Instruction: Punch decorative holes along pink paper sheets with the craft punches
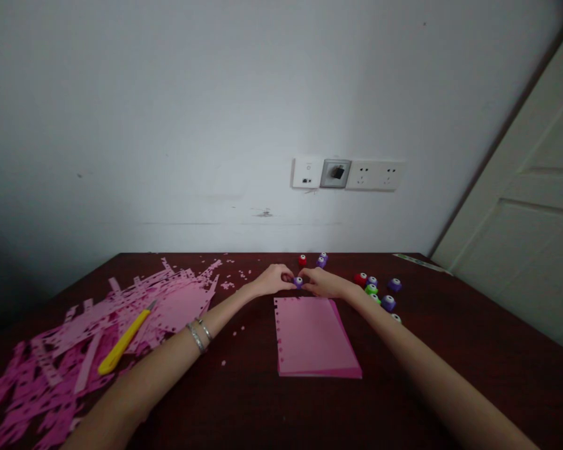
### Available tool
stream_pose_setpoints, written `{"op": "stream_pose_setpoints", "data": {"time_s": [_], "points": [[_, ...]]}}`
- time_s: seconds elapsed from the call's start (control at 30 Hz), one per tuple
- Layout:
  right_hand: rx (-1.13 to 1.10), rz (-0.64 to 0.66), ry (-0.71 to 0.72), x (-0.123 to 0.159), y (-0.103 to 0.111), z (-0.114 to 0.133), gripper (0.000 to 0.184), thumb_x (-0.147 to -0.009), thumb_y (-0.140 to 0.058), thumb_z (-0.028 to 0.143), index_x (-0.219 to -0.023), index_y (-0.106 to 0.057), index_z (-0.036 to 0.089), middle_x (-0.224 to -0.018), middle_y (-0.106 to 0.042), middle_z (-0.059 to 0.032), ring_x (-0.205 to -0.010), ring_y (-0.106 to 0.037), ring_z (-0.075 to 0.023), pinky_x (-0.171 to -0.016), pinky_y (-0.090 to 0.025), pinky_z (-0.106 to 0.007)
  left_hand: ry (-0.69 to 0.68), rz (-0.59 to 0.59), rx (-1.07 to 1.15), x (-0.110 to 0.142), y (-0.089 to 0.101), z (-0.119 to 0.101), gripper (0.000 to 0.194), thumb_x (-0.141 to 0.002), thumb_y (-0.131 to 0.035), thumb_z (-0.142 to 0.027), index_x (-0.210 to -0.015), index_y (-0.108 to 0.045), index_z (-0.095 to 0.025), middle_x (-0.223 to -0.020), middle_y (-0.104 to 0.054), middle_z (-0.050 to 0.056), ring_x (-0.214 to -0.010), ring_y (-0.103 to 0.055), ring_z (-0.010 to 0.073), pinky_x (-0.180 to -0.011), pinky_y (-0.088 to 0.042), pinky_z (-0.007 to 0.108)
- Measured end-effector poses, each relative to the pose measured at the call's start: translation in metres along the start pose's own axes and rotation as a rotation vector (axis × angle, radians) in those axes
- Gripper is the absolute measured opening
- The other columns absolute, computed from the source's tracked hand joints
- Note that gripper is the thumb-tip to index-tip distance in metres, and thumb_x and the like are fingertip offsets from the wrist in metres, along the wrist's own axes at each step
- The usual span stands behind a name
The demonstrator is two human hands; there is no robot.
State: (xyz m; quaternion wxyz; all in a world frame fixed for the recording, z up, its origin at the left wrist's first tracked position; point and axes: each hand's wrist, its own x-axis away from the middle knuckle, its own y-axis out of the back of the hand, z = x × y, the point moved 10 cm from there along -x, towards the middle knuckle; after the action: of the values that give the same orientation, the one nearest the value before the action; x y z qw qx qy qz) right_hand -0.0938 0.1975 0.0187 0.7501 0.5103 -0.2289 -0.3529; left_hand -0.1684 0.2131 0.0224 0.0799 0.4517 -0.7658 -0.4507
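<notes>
Between my two hands, at the far edge of the pink paper stack (316,337), is a small purple craft punch (298,282) with a white-ringed top. My left hand (274,279) grips it from the left with bent fingers. My right hand (324,281) closes on it from the other side. The top sheet has punched holes along its left edge and a few at its far edge. Whether the far edge lies inside the punch is too small to tell.
Pink paper strips and scraps (75,344) heap up on the left, with a yellow utility knife (124,342) on them. Several punches, such as a green one (371,289) and a red one (302,259), stand right and behind. A ruler-like strip (422,263) lies at the back right.
</notes>
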Motion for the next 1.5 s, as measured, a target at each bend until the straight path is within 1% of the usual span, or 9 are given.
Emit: {"op": "stream_pose_setpoints", "data": {"time_s": [0.13, 0.33, 0.47, 0.67, 0.87, 1.0, 1.17, 1.37, 1.5], "points": [[0.040, -0.004, -0.032, 0.011, -0.002, 0.003, 0.025, -0.082, -0.049, 0.020, -0.103, -0.059, 0.013, -0.085, -0.066, -0.0099, -0.071, -0.060, -0.0164, -0.060, -0.039, -0.022, -0.006, 0.029, 0.026, 0.005, -0.009, -0.004, 0.024, -0.067, -0.067, -0.031, -0.082, -0.068, -0.012, -0.074, -0.065, 0.003, -0.065, -0.056, 0.0128, -0.058, -0.040, 0.021], [0.027, 0.022, -0.027, 0.017, -0.005, 0.009, 0.029, -0.081, -0.046, 0.016, -0.106, -0.059, 0.010, -0.079, -0.066, -0.0087, -0.065, -0.059, -0.0157, -0.061, -0.040, -0.023, -0.073, 0.058, -0.027, 0.008, -0.014, -0.013, 0.020, -0.068, -0.066, -0.029, -0.080, -0.070, -0.013, -0.074, -0.067, 0.004, -0.069, -0.058, 0.0146, -0.062, -0.040, 0.023], [0.003, 0.023, -0.024, 0.017, -0.008, 0.007, 0.030, -0.082, -0.045, 0.018, -0.108, -0.058, 0.011, -0.078, -0.066, -0.0082, -0.066, -0.060, -0.0157, -0.062, -0.041, -0.024, -0.062, 0.060, -0.025, 0.008, -0.014, -0.010, 0.020, -0.068, -0.066, -0.028, -0.082, -0.070, -0.014, -0.076, -0.066, 0.004, -0.071, -0.057, 0.0149, -0.063, -0.040, 0.022], [-0.032, -0.024, -0.067, 0.022, 0.004, -0.004, 0.041, -0.080, -0.052, 0.027, -0.117, -0.052, 0.009, -0.074, -0.065, -0.0069, -0.063, -0.058, -0.0155, -0.058, -0.040, -0.024, 0.026, 0.065, -0.039, 0.012, -0.007, -0.001, 0.039, -0.068, -0.066, -0.045, -0.092, -0.065, -0.014, -0.077, -0.063, 0.003, -0.070, -0.055, 0.0147, -0.061, -0.040, 0.023], [0.023, 0.017, -0.062, 0.032, 0.005, -0.005, 0.027, -0.070, -0.063, 0.031, -0.091, -0.063, 0.014, -0.078, -0.062, -0.0052, -0.065, -0.054, -0.0148, -0.055, -0.037, -0.023, 0.055, 0.180, -0.363, 0.032, 0.003, -0.014, 0.047, -0.064, -0.065, -0.057, -0.086, -0.061, -0.016, -0.083, -0.058, 0.006, -0.082, -0.051, 0.0210, -0.065, -0.038, 0.027], [0.042, 0.038, -0.060, 0.033, -0.004, -0.008, 0.019, -0.068, -0.063, 0.026, -0.084, -0.063, 0.015, -0.082, -0.062, -0.0052, -0.070, -0.054, -0.0151, -0.058, -0.037, -0.023, 0.087, 0.298, -0.430, 0.044, 0.001, -0.015, 0.046, -0.061, -0.068, -0.055, -0.086, -0.059, -0.017, -0.082, -0.056, 0.005, -0.081, -0.050, 0.0211, -0.068, -0.037, 0.027], [-0.009, 0.034, -0.080, 0.030, -0.011, -0.017, 0.020, -0.067, -0.063, 0.027, -0.084, -0.061, 0.015, -0.082, -0.060, -0.0045, -0.068, -0.052, -0.0141, -0.057, -0.036, -0.023, 0.135, 0.390, -0.374, 0.050, -0.002, -0.007, 0.041, -0.060, -0.070, -0.050, -0.083, -0.059, -0.017, -0.083, -0.057, 0.005, -0.082, -0.051, 0.0211, -0.062, -0.036, 0.024], [-0.028, 0.031, -0.088, 0.029, -0.013, -0.021, 0.024, -0.067, -0.065, 0.029, -0.086, -0.060, 0.016, -0.081, -0.057, -0.0032, -0.068, -0.050, -0.0135, -0.058, -0.035, -0.023, 0.151, 0.346, -0.242, 0.048, -0.003, -0.003, 0.028, -0.061, -0.070, -0.037, -0.078, -0.060, -0.016, -0.079, -0.060, 0.002, -0.071, -0.053, 0.0157, -0.057, -0.035, 0.022], [-0.010, 0.014, -0.102, 0.031, -0.010, -0.019, 0.024, -0.065, -0.067, 0.030, -0.084, -0.059, 0.017, -0.084, -0.054, -0.0032, -0.071, -0.049, -0.0140, -0.060, -0.035, -0.022, 0.150, 0.336, -0.136, 0.046, -0.006, -0.003, 0.012, -0.066, -0.061, -0.026, -0.070, -0.062, -0.015, -0.068, -0.061, 0.001, -0.061, -0.053, 0.0120, -0.054, -0.035, 0.021]]}}
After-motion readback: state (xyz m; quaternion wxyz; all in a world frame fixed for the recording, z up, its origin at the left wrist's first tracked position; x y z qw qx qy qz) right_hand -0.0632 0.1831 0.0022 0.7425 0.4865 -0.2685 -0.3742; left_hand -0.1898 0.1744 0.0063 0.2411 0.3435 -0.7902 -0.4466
